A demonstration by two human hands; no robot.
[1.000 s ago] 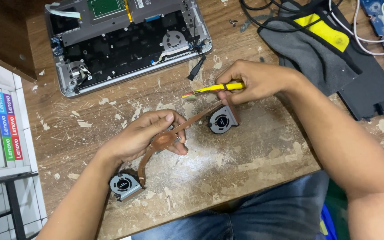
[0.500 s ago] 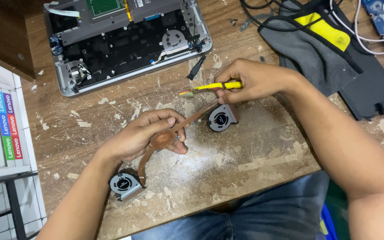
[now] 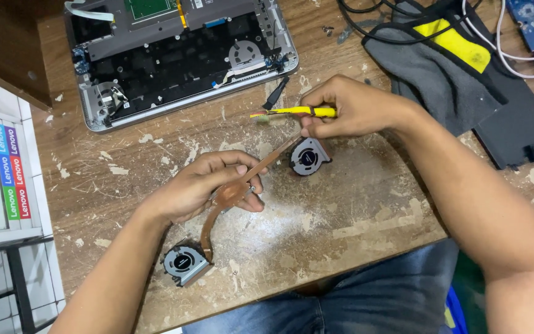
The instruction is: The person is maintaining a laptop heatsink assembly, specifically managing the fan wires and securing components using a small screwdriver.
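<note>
A copper heat-pipe assembly [image 3: 217, 216] with a small round fan at each end lies on the worn wooden table [image 3: 353, 204]. One fan [image 3: 183, 263] sits near the front edge, the other fan [image 3: 309, 157] near the middle. My left hand [image 3: 208, 182] presses down on the copper plate at the pipe's middle. My right hand [image 3: 347, 108] holds a thin yellow tool [image 3: 292, 112] just above the pipe's far end, its tip pointing left.
An opened laptop base [image 3: 180, 59] with exposed internals lies at the back left. A grey and yellow cloth pouch [image 3: 440, 68], black cables and a dark panel [image 3: 520, 136] lie at the back right. A small black piece [image 3: 276, 93] rests by the laptop. My lap is below the front edge.
My right hand with the yellow tool has shifted slightly. My left hand stays on the copper plate, and the assembly has not moved.
</note>
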